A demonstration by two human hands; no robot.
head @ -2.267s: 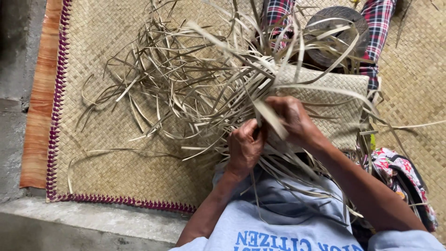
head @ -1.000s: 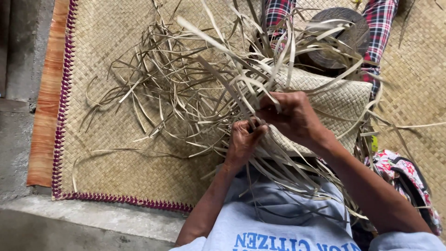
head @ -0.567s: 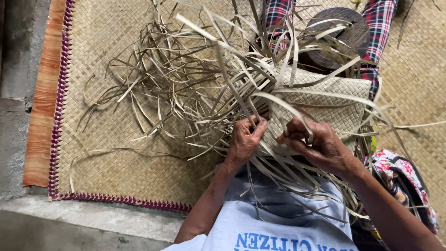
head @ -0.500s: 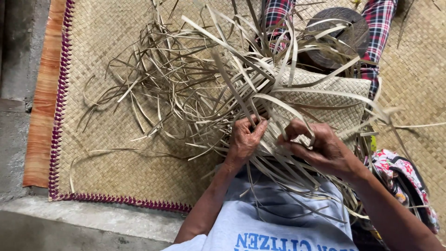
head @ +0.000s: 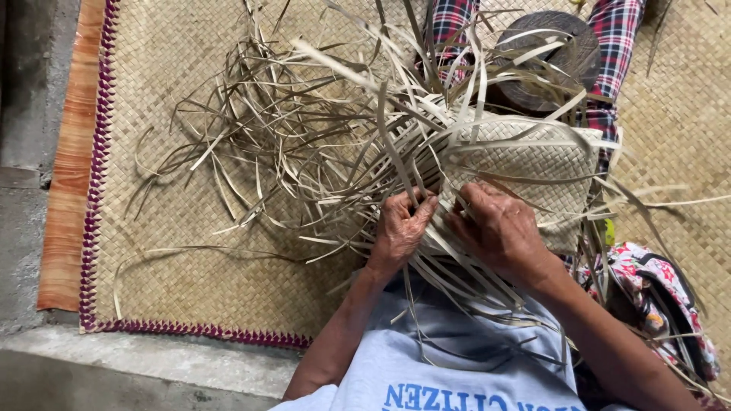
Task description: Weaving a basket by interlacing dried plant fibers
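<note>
From the head camera I look down at two bare hands working close together. My left hand (head: 400, 228) is bent at the wrist, with its fingers (head: 420, 207) curled tight around a few dry leaf strips (head: 304, 144). My right hand (head: 499, 228) sits just beside it, palm down, fingers folded and pinching more strips against the woven piece (head: 525, 164). Both forearms come up from the bottom of the picture and meet in the middle. The woven piece lies right above my hands, touching them. Long loose strips stick out from it in a big messy fan to the left and up. Under it all is a big woven mat (head: 167, 251) with a purple edge. A dark round thing (head: 560, 57) sits past the woven piece. A flowery bag (head: 647, 278) lies by my right arm.
</note>
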